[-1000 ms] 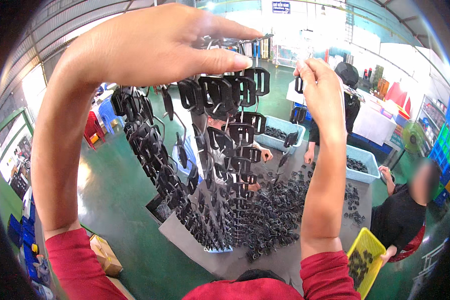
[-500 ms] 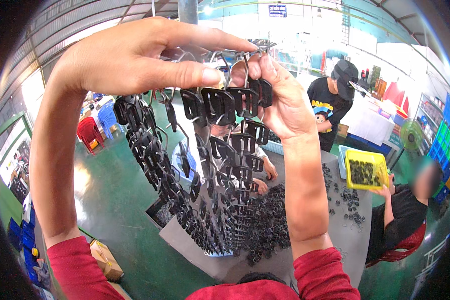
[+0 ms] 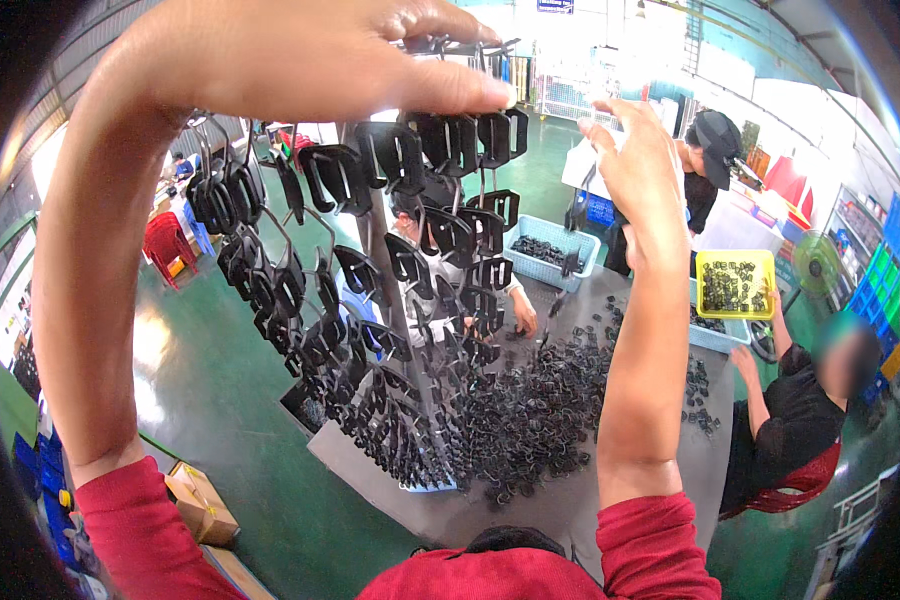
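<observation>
Raised at the top, my left hand (image 3: pixel 300 60) is closed around the upper wire of a hanging rack, thumb underneath and fingers partly cut off by the frame. Many strands of black plastic buckles (image 3: pixel 390 155), linked by metal hooks, dangle below it. My right hand (image 3: pixel 635 160) is up to the right, apart from the rack, its fingers partly hidden. From it hangs a single strand of black buckles (image 3: pixel 575 215) on thin hooks, reaching down toward the table. A big pile of loose black buckles (image 3: pixel 540 420) lies on the grey table (image 3: pixel 370 485) below.
A light blue basket (image 3: pixel 550 255) of black pieces stands at the table's far side. Across the table, a person's hand (image 3: pixel 525 312) rests near the pile. At right, a seated person holds a yellow basket (image 3: pixel 735 285) of pieces; another person in a black cap (image 3: pixel 718 145) stands behind.
My right hand has moved off the rack to the right, a strand now hanging from it. My left hand and the rack sit higher in view. The yellow basket has been raised.
</observation>
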The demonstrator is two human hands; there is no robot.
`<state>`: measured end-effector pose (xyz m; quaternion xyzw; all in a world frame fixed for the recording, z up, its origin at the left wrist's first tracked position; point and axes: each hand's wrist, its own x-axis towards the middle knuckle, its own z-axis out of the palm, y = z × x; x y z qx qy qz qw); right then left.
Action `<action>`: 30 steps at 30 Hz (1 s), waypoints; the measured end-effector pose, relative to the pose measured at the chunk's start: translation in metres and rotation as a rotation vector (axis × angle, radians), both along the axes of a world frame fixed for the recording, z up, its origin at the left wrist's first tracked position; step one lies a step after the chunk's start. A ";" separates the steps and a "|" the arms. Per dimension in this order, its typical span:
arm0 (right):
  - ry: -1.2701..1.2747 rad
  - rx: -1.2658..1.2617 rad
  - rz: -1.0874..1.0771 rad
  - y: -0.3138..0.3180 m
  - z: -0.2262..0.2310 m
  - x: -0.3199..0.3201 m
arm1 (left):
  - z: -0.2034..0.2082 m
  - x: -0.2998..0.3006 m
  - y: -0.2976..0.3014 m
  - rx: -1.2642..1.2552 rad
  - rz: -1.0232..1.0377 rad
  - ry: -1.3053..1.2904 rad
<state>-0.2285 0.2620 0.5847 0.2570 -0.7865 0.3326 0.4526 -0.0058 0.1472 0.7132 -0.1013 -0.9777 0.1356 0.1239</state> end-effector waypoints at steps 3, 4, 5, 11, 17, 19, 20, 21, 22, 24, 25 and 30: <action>-0.198 -0.187 0.669 0.000 0.000 -0.004 | -0.001 -0.007 -0.020 0.133 -0.115 -0.006; -0.283 -0.215 1.027 -0.005 0.000 -0.002 | -0.002 -0.012 -0.033 0.095 -0.155 0.050; -0.401 -0.249 1.222 -0.010 -0.001 0.001 | -0.001 -0.015 -0.038 0.103 -0.183 0.014; -0.658 -0.296 2.207 -0.041 0.000 0.002 | 0.004 -0.022 -0.052 0.281 -0.262 -0.204; -0.586 -0.347 2.324 -0.055 0.001 0.006 | -0.001 -0.021 -0.052 0.163 -0.323 -0.037; -0.381 -0.446 2.046 -0.050 0.000 0.014 | -0.002 -0.021 -0.051 0.155 -0.243 -0.052; -0.324 -0.543 1.813 -0.044 -0.002 0.020 | -0.002 -0.021 -0.051 0.153 -0.202 -0.062; -0.259 -0.517 1.615 -0.039 -0.002 0.024 | -0.002 -0.022 -0.050 0.149 -0.214 -0.050; -0.188 -0.489 1.422 -0.034 -0.002 0.027 | -0.002 -0.023 -0.050 0.145 -0.227 -0.041; 0.005 -0.462 1.166 -0.029 -0.004 0.030 | -0.002 -0.026 -0.047 0.071 -0.228 0.010; 0.001 -0.429 0.958 -0.026 -0.006 0.029 | -0.002 -0.027 -0.045 0.003 -0.213 0.046; 0.020 -0.338 0.447 -0.010 -0.011 0.005 | 0.001 -0.034 -0.017 -0.051 -0.131 0.097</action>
